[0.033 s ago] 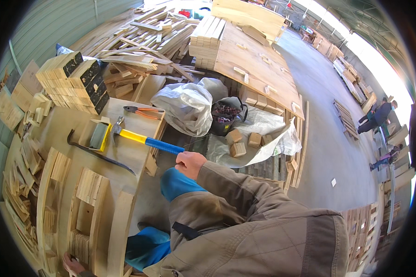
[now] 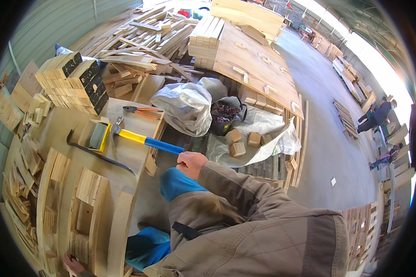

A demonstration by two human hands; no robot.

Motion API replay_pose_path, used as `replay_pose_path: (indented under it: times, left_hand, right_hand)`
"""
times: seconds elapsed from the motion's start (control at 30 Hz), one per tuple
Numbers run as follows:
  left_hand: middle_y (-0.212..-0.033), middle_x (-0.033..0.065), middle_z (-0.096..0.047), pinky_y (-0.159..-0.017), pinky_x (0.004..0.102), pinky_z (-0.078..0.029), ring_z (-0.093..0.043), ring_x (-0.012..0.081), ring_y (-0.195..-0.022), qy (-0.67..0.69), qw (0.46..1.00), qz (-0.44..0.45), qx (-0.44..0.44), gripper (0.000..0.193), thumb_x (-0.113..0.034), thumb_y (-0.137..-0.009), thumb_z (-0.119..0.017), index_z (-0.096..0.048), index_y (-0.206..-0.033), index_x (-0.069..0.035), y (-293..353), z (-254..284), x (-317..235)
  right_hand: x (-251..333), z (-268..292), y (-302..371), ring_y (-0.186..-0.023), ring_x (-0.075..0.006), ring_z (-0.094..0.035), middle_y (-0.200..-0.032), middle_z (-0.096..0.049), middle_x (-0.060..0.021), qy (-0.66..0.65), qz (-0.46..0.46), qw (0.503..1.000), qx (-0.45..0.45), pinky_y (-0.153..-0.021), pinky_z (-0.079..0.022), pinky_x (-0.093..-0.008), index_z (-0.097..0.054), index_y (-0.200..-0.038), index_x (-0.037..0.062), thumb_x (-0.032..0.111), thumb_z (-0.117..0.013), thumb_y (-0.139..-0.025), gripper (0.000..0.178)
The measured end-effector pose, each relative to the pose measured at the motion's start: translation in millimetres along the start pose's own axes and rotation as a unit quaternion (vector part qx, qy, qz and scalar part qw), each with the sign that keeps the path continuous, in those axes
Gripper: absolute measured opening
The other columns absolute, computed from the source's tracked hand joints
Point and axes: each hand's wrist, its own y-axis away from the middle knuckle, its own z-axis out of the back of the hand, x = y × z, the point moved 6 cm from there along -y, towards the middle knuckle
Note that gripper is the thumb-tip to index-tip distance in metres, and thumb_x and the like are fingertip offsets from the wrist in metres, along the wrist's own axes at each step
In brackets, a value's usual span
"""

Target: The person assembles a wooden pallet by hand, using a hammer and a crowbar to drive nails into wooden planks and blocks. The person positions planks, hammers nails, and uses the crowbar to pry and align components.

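Note:
My right hand (image 2: 192, 165) is wrapped round the end of the blue grip of a claw hammer (image 2: 145, 139). The hammer's handle turns yellow toward the head, which is over the wooden bench top (image 2: 125, 161). Low at the left, my left hand (image 2: 72, 265) lies against the side of a wooden frame (image 2: 99, 217), its fingers stretched out and partly cut off by the picture's edge. Thin wood pieces (image 2: 80, 247) stand stacked inside that frame. Beside the hammer head are a yellow-edged box (image 2: 99, 136) and a dark pry bar (image 2: 101, 157).
Orange-handled pliers (image 2: 143, 111) lie at the bench's far edge, near stacked black-ended timber (image 2: 74, 81). Beyond are a white sack (image 2: 185, 106), a black bucket (image 2: 225, 115) and wood blocks (image 2: 237, 148). Scrap wood (image 2: 143, 41) is piled behind. Two people (image 2: 379, 115) are far right.

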Motion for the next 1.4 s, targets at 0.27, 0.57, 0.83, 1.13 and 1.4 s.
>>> replay_pose_path:
  times: [0.27, 0.57, 0.83, 1.13, 1.4]
  left_hand:
    - [-0.122, 0.0212, -0.069, -0.095, 0.0481, -0.052, -0.065, 0.0394, -0.111, -0.135, 0.987, 0.017, 0.088, 0.034, 0.002, -0.089, -0.059, -0.067, -0.122, 0.0, 8.9, 23.7, -60.3]
    - [-0.121, 0.0169, -0.066, -0.1, 0.0491, -0.049, -0.061, 0.0387, -0.116, -0.028, 0.999, -0.012, 0.026, 0.036, -0.005, -0.086, -0.069, -0.066, -0.122, -0.003, 11.6, 51.8, -115.4]
    - [-0.123, 0.0164, -0.062, -0.106, 0.047, -0.044, -0.056, 0.0363, -0.118, 0.057, 0.997, -0.037, 0.038, 0.036, -0.015, -0.087, -0.077, -0.066, -0.119, -0.001, 53.8, 52.2, -173.5]
    - [-0.126, 0.0157, -0.061, -0.104, 0.0495, -0.043, -0.055, 0.0377, -0.118, -0.016, 0.99, -0.132, 0.038, 0.048, -0.016, -0.076, -0.084, -0.067, -0.12, -0.006, 70.0, 42.4, -229.0]
    - [-0.142, 0.0176, -0.053, -0.113, 0.051, -0.039, -0.049, 0.0401, -0.132, -0.022, 0.989, -0.131, 0.063, 0.072, -0.009, -0.07, -0.084, -0.06, -0.138, -0.008, 75.4, 38.7, -238.6]
  right_hand:
    - [-3.3, -1.8, 7.0, -0.086, -0.0386, -0.067, -0.087, -0.067, -0.0161, -0.007, 0.012, 1.0, -0.001, -0.075, -0.055, -0.0467, -0.066, -0.085, 0.0057, 0.017, -0.068, -0.086, 0.012]
    - [10.4, 1.4, -17.0, -0.077, -0.0336, -0.068, -0.086, -0.065, -0.0134, -0.004, 0.023, 0.999, -0.026, -0.066, -0.053, -0.0433, -0.063, -0.094, 0.0064, 0.015, -0.077, -0.084, 0.019]
    - [9.6, 12.4, -34.9, -0.074, -0.0321, -0.067, -0.086, -0.065, -0.0129, 0.001, 0.015, 0.997, -0.078, -0.064, -0.053, -0.0419, -0.062, -0.094, 0.0069, 0.013, -0.077, -0.084, 0.019]
    - [0.9, 15.3, -25.2, -0.073, -0.0324, -0.066, -0.085, -0.064, -0.0132, -0.009, 0.014, 0.996, -0.083, -0.064, -0.052, -0.042, -0.062, -0.093, 0.0054, 0.012, -0.077, -0.083, 0.019]
    - [-9.6, 16.6, -14.1, -0.072, -0.031, -0.066, -0.083, -0.064, -0.0136, -0.029, -0.003, 0.997, -0.077, -0.064, -0.051, -0.0407, -0.064, -0.093, 0.0044, 0.01, -0.076, -0.084, 0.017]
